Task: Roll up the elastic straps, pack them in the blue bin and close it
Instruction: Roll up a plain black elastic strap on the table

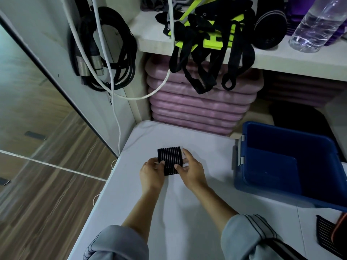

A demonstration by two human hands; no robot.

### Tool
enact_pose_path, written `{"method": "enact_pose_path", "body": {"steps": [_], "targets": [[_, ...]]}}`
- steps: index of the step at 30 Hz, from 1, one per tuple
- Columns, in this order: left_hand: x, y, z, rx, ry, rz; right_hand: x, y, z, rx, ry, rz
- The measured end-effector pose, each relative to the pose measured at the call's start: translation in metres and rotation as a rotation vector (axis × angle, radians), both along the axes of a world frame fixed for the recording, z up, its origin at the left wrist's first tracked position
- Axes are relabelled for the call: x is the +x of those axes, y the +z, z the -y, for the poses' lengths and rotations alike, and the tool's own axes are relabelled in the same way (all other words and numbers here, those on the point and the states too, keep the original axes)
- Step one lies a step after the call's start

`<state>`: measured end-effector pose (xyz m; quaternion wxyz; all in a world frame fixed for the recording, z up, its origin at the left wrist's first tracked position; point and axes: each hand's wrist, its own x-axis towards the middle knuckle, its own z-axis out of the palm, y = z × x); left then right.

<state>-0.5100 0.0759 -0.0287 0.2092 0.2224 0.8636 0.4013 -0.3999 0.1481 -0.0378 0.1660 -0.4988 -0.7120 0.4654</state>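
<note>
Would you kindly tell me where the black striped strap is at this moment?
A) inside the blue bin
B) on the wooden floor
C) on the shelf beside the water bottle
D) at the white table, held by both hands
D: the black striped strap is at the white table, held at its sides by the left hand and the right hand, to the left of the open blue bin.
</note>
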Motion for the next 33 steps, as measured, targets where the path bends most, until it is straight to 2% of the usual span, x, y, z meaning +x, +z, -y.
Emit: {"method": "enact_pose_path", "body": {"steps": [7, 15, 23, 33], "targets": [[0.005, 0.01, 0.002, -0.031, 0.1, 0.064, -0.006, 0.001, -0.002, 0.022, -0.09, 0.041], [0.001, -0.001, 0.001, -0.087, -0.003, 0.033, -0.004, -0.006, -0.002, 0.05, -0.124, 0.153], [0.007, -0.003, 0.009, 0.073, -0.194, -0.162, 0.002, -0.007, -0.003, 0.124, 0.052, 0.01], [0.006, -0.011, 0.011, 0.045, -0.195, -0.143, -0.007, -0.015, -0.004, 0.122, 0.056, -0.035]]}}
